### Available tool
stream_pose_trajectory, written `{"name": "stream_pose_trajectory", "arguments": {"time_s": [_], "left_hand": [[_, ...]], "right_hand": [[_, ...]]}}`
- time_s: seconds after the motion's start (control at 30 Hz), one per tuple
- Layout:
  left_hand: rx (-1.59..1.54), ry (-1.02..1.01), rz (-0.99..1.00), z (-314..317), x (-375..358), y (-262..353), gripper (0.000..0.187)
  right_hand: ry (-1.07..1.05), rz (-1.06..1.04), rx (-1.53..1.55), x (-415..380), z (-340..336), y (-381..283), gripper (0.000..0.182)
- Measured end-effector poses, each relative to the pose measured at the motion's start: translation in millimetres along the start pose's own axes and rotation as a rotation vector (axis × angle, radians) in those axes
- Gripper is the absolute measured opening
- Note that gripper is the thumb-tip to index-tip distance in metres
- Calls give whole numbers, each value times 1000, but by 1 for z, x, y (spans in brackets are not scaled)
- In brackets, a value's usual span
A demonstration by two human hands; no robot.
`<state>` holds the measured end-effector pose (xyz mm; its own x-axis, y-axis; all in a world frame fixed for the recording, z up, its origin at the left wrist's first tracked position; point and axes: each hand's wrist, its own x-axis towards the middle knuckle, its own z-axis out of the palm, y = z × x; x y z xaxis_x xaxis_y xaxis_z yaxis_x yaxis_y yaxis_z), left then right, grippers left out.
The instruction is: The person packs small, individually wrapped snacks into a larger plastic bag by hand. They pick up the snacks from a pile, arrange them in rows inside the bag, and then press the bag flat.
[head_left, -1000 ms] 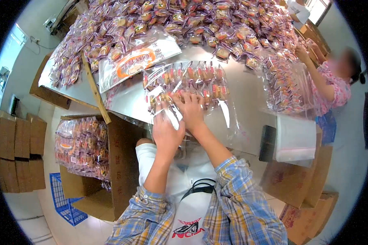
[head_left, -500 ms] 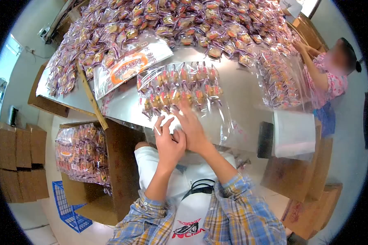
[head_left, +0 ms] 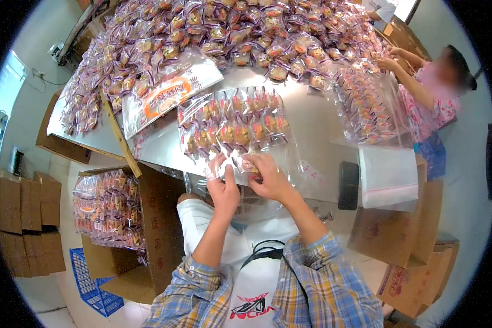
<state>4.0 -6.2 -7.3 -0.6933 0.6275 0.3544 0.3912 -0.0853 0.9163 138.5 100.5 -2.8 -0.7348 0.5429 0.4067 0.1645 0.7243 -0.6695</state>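
A clear plastic bag (head_left: 290,156) lies flat on the table in front of me, with two rows of small wrapped cakes (head_left: 238,131) inside it. My left hand (head_left: 222,183) is closed on the near edge of the bag, its fingertips pinching the film. Beside it, my right hand (head_left: 269,177) curls its fingers on the same near part. A small wrapped piece (head_left: 250,165) shows at its fingertips, partly covered by glare and fingers. Left of the bag's far corner lies a stack of printed bags (head_left: 167,98).
A large heap of wrapped cakes (head_left: 246,33) covers the table's far side. A wooden strip (head_left: 119,134) lines its left edge. Right are another filled bag (head_left: 369,106), white plastic sheets (head_left: 388,177), a black object (head_left: 349,186) and a co-worker (head_left: 432,104). An open carton (head_left: 164,224) holds packed bags.
My right hand has drawn back from the cake rows to the bag's near edge, and my hands have moved apart. Both hands now grip there. The co-worker's arms have shifted slightly.
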Motion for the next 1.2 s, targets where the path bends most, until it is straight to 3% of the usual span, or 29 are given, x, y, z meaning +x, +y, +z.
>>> {"name": "stream_pose_trajectory", "arguments": {"time_s": [0.03,0.13,0.27,0.4,0.43,0.53,0.67,0.97,1.1,1.2], "left_hand": [[68,-6,-22,2,3,4,33],[432,85,431,14,33,-2,40],[713,-177,383,15,64,6,47],[695,-233,325,16,77,-3,52],[715,-215,338,17,77,-4,51],[867,-132,470,14,76,-6,50],[834,-182,443,11,81,-20,52],[831,-90,555,20,77,-34,48],[812,89,493,12,65,-14,47],[944,81,391,7,58,-22,53]], "right_hand": [[18,-76,-45,4,1,6,63],[-106,-142,-129,4,5,20,62],[-48,-119,-138,-1,19,52,63],[-267,-49,-129,13,-3,35,63],[-171,-170,-188,14,-2,35,63],[-276,-114,-176,20,-3,39,62],[-207,-179,-161,19,-5,46,61],[-210,-194,-209,15,-1,42,65],[-172,-172,-173,16,3,45,66],[-163,-161,-167,14,5,45,66]]}}
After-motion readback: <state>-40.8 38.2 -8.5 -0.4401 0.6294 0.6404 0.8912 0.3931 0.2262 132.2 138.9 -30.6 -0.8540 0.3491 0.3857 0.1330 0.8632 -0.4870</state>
